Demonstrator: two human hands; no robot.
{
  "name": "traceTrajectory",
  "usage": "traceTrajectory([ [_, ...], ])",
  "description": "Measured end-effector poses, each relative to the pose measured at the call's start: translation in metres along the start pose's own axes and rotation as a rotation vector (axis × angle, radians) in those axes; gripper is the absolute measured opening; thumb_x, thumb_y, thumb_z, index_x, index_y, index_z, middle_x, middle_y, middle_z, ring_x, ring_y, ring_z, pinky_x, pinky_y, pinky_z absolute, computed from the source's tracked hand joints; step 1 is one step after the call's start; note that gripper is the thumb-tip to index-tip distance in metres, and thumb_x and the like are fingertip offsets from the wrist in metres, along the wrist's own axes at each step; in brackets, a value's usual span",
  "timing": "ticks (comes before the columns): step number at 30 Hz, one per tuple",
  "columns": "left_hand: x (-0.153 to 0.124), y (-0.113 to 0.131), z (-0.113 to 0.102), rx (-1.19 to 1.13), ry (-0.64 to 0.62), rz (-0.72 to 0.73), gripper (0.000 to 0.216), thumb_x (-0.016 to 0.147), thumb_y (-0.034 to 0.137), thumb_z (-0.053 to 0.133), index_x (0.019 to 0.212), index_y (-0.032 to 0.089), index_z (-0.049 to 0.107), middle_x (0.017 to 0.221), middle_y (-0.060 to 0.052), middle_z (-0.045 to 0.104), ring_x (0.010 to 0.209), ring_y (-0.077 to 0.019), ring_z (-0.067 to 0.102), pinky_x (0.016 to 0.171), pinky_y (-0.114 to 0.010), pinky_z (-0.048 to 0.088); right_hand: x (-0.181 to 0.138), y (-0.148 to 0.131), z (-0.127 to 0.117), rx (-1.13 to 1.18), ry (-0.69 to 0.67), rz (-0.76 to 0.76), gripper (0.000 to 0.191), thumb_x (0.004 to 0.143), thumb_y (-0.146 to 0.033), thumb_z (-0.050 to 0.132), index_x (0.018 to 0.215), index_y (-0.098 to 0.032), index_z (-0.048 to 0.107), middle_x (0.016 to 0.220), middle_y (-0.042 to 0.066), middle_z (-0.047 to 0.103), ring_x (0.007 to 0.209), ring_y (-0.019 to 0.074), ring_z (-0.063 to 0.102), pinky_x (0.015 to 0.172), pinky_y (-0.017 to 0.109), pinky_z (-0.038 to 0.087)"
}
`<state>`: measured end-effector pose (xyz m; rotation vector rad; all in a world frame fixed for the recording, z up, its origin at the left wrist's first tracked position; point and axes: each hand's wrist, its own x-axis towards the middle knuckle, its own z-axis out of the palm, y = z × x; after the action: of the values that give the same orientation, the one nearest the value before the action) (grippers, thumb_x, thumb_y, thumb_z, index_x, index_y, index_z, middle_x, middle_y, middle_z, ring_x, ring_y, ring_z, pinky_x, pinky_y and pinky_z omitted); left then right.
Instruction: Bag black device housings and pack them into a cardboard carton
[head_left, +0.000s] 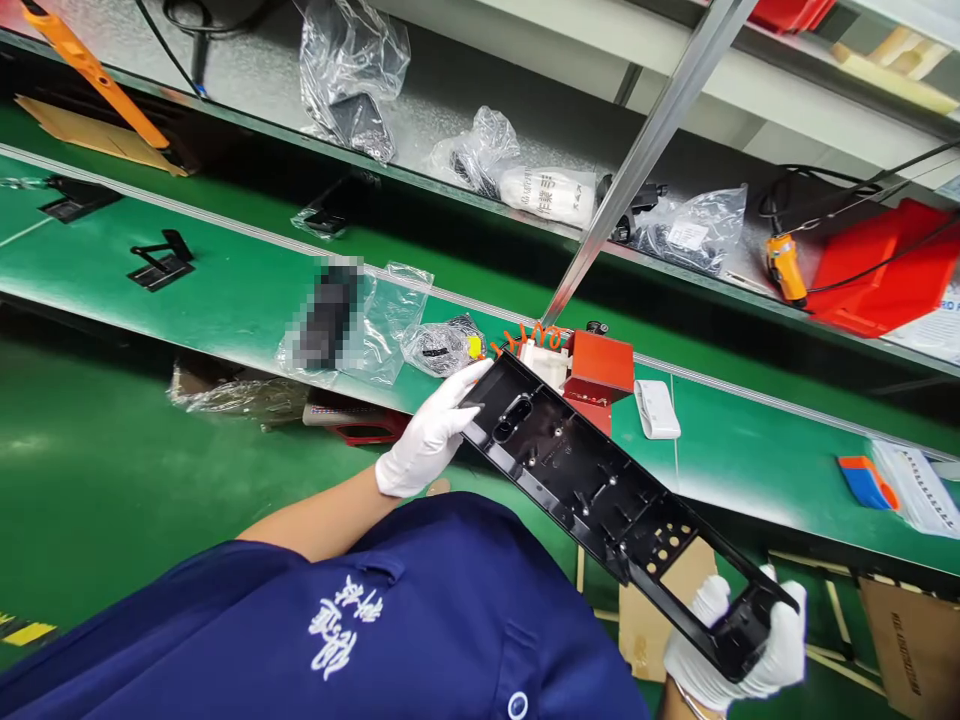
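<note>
A long black plastic housing (592, 490) slants across the view in front of my body, its inner side with posts, holes and a rectangular opening turned up. My left hand (435, 430), in a white glove, grips its upper left end, thumb over the edge. At the lower right end my right hand (776, 645), also gloved in white, is closed around the frame beside the rectangular opening; part of its fingers is hidden behind the housing. Behind the housing, on the green bench, stand a red box-shaped device (600, 365) and a white flat part (657, 410).
The green bench (750, 470) holds bagged parts (442, 345), a black bracket (160, 262) and a blue-orange item (868, 483). Above it, a shelf carries an orange screwdriver (785, 268) and a red bin (881, 265). A metal post (652, 150) rises at the bench. Cardboard (911, 640) lies below.
</note>
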<state>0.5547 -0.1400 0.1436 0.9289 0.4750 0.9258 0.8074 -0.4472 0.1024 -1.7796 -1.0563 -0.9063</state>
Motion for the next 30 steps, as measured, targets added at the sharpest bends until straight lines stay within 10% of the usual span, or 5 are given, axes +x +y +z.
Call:
traceTrajectory([
  [30,0.0,0.0,-0.014,0.277,0.028,0.143,0.054,0.086,0.045,0.068,0.137,0.028,0.066,0.15,-0.003,0.059,0.145,-0.0314,0.047,0.124,-0.047,0.038,0.007,-0.02,0.011,-0.101,0.107,-0.14,0.064,0.076,-0.01,0.08,0.135,-0.016,0.056,0.135,0.02,0.066,0.12,0.0387,0.067,0.096,0.063,0.06],
])
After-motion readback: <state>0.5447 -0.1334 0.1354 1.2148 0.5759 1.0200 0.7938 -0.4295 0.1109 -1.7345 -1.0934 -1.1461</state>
